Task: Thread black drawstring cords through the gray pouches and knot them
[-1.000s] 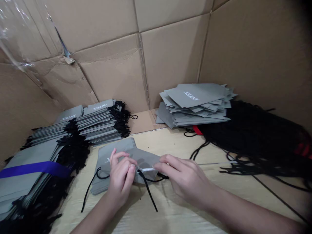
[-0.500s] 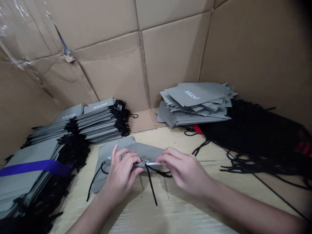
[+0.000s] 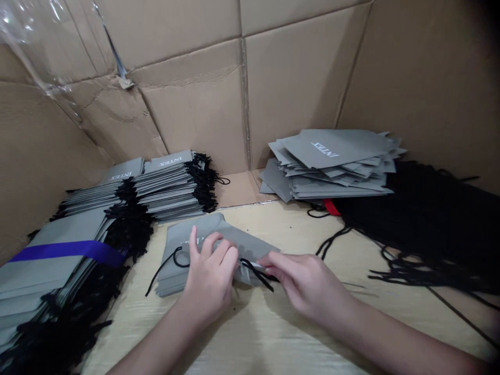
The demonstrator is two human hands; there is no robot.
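Note:
My left hand [image 3: 213,273] is closed on the near edge of a grey drawstring pouch [image 3: 252,238], its index finger raised. Part of that pouch is hidden behind the fingers. A black cord [image 3: 260,275] comes out at the pouch's edge between my hands, its end pointing toward my right hand. My right hand [image 3: 307,278] pinches a thin silvery tool, mostly covered by the fingers, against the pouch's right part. Underneath lies a small pile of grey pouches [image 3: 172,281], with another black cord [image 3: 162,271] curling over it on the left.
Corded pouches stand in stacks [image 3: 172,190] at the back left; a purple band [image 3: 70,250] wraps a nearer stack. Cordless INTEX pouches [image 3: 339,148] are piled back right, beside a heap of black cords [image 3: 437,229] with a red tie [image 3: 332,207]. Cardboard walls [image 3: 292,94] enclose the table.
The silvery tool showed clearly between my hands and is now mostly covered. The cord end swung from hanging downward to pointing right. My left hand has turned over the edge. The view shifted slightly.

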